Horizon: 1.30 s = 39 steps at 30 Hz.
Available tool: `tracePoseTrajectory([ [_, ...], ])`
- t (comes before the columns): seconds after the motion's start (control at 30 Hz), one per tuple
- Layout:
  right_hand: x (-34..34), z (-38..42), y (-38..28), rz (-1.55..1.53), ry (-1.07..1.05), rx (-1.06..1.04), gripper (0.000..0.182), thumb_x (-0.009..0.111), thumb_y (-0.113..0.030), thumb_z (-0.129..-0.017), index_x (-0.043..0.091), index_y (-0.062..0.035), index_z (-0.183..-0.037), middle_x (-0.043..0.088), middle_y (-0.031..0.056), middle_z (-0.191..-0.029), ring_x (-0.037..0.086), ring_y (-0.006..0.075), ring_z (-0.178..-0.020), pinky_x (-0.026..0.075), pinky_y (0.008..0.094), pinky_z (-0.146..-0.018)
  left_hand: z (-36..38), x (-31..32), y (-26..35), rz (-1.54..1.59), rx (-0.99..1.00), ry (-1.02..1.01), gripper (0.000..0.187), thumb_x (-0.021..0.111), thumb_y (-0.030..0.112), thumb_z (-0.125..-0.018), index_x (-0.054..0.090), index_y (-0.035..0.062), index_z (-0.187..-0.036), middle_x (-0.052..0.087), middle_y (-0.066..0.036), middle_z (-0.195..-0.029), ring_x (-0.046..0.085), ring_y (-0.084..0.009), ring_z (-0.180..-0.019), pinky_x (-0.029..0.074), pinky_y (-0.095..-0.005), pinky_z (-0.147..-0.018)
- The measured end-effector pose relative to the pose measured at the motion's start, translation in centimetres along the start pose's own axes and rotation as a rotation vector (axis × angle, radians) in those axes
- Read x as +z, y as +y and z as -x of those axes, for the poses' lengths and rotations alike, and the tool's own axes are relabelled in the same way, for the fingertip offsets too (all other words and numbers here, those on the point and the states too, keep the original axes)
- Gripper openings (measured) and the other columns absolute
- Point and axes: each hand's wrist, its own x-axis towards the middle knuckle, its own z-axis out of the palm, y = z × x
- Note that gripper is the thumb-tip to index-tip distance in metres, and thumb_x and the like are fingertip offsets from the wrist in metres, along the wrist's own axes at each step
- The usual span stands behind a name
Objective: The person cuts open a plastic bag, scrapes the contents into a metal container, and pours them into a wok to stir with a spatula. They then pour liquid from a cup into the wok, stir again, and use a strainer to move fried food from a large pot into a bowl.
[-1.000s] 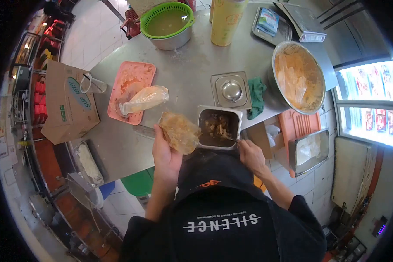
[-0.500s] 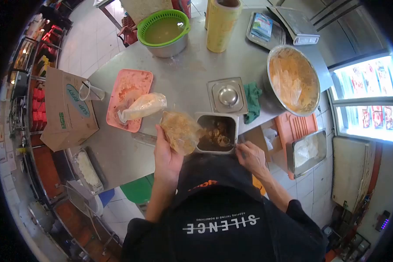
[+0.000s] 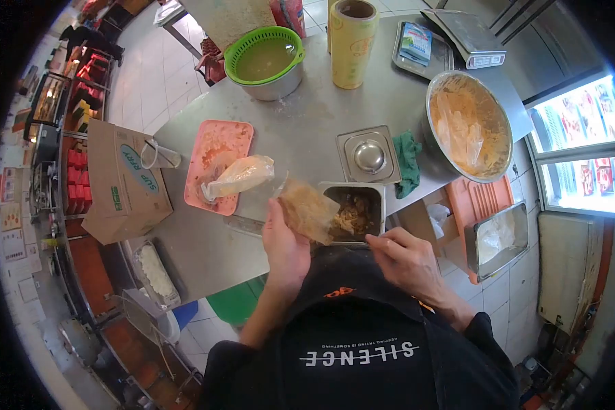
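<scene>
My left hand (image 3: 285,242) grips a clear plastic bag (image 3: 307,210) with a light brown filling, tilted beside a steel container (image 3: 381,205). Brown chunky food (image 3: 354,214) lies in that container. My right hand (image 3: 406,260) is at the container's near right corner, its fingers closed round what looks like a thin handle, mostly hidden. A steel lid (image 3: 369,157) lies just beyond the container, with a green cloth (image 3: 407,164) to its right. To the left, a filled plastic bag (image 3: 242,176) rests partly on a pink tray (image 3: 219,140).
On the steel table (image 3: 205,260) are a green strainer in a pot (image 3: 265,90), a plastic wrap roll (image 3: 352,51), a large bowl of orange mixture (image 3: 482,137) and a scale (image 3: 468,34). A cardboard box (image 3: 126,184) and a cup (image 3: 160,156) are at the left.
The whole view has shifted, so the table items appear slightly further right. The bag in my left hand is tilted more toward the container, and my right hand has changed its angle.
</scene>
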Motion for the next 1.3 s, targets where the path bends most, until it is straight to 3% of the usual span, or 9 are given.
tracePoseTrajectory([
  [0.37,2.6,-1.8,0.6,-0.115,-0.059,-0.032,0.030,0.064,-0.003,-0.084,0.064,-0.0049,-0.113,0.061,0.0117,-0.083,0.064,0.0307,-0.067,0.052,0.0384,-0.058,0.5,-0.1,0.4,-0.226,0.203,-0.080,0.057,0.053,0.004,-0.093,0.031,0.0078,-0.145,0.057,-0.009,-0.120,0.061,-0.0155,-0.100,0.054,-0.0294,-0.079],
  [0.47,2.1,-1.7,0.7,-0.143,-0.044,-0.024,0.028,0.062,-0.002,-0.085,0.063,-0.0039,-0.113,0.061,0.0134,-0.084,0.064,0.0317,-0.068,0.052,0.0382,-0.058,-1.1,-2.6,0.4,-0.225,0.236,-0.318,0.056,0.058,0.012,-0.087,0.040,0.0112,-0.140,0.057,-0.008,-0.117,0.060,-0.0180,-0.105,0.054,-0.0344,-0.083],
  [0.57,1.5,-1.6,1.7,-0.242,-0.060,0.018,0.025,0.059,-0.002,-0.087,0.062,-0.0020,-0.112,0.060,0.0160,-0.081,0.064,0.0287,-0.068,0.051,0.0349,-0.059,-2.3,-4.5,1.3,-0.797,0.441,-0.386,0.044,0.067,0.005,-0.080,0.053,0.0061,-0.121,0.052,-0.010,-0.126,0.053,-0.0139,-0.111,0.044,-0.0286,-0.093],
  [0.63,0.5,-2.1,1.7,-0.374,-0.173,0.143,0.023,0.057,-0.003,-0.090,0.061,-0.0001,-0.112,0.062,0.0139,-0.077,0.064,0.0225,-0.067,0.049,0.0312,-0.060,-2.7,-2.8,2.2,-0.926,0.816,-0.447,0.033,0.071,0.007,-0.079,0.058,0.0047,-0.109,0.054,-0.011,-0.125,0.054,-0.0137,-0.111,0.044,-0.0280,-0.093],
  [0.7,-0.5,-3.0,1.4,-0.517,-0.270,0.239,0.022,0.056,-0.004,-0.091,0.060,0.0015,-0.112,0.063,0.0107,-0.076,0.062,0.0162,-0.068,0.048,0.0279,-0.062,-2.4,-1.0,3.0,-0.792,0.846,-0.564,0.025,0.074,0.009,-0.079,0.062,0.0034,-0.100,0.058,-0.012,-0.119,0.055,-0.0129,-0.109,0.044,-0.0269,-0.091],
  [0.77,-1.6,-3.8,0.9,-0.668,-0.353,0.311,0.022,0.055,-0.006,-0.093,0.060,0.0026,-0.112,0.065,0.0064,-0.077,0.060,0.0101,-0.070,0.048,0.0250,-0.064,-1.8,0.5,3.0,-0.407,0.502,-0.713,0.021,0.076,0.010,-0.079,0.064,0.0020,-0.094,0.064,-0.012,-0.110,0.059,-0.0117,-0.102,0.046,-0.0252,-0.088],
  [0.87,-3.0,-5.1,-0.3,-0.917,-0.421,0.549,0.022,0.055,-0.008,-0.094,0.061,0.0032,-0.111,0.066,0.0029,-0.082,0.058,0.0063,-0.073,0.047,0.0226,-0.066,-1.8,0.4,3.5,-0.553,0.397,-0.544,0.015,0.076,0.010,-0.082,0.065,0.0013,-0.088,0.069,-0.008,-0.092,0.063,-0.0100,-0.084,0.049,-0.0219,-0.077],
  [1.17,-4.5,-6.8,0.6,-0.415,-0.212,-0.079,0.027,0.061,-0.003,-0.086,0.067,0.0010,-0.112,0.070,0.0154,-0.082,0.067,0.0176,-0.074,0.051,0.0308,-0.065,-0.7,4.7,5.1,-0.509,0.266,-0.450,0.010,0.070,0.011,-0.088,0.068,0.0010,-0.089,0.069,-0.003,-0.080,0.062,-0.0062,-0.068,0.050,-0.0201,-0.060],
  [1.3,-5.2,-7.7,0.2,-0.339,-0.316,-0.108,0.026,0.061,-0.002,-0.085,0.068,0.0005,-0.110,0.068,0.0191,-0.082,0.068,0.0210,-0.073,0.051,0.0324,-0.065,-0.5,6.0,5.8,-0.592,0.329,-0.391,0.013,0.070,0.012,-0.088,0.068,0.0000,-0.090,0.069,-0.003,-0.081,0.063,-0.0067,-0.069,0.051,-0.0202,-0.060],
])
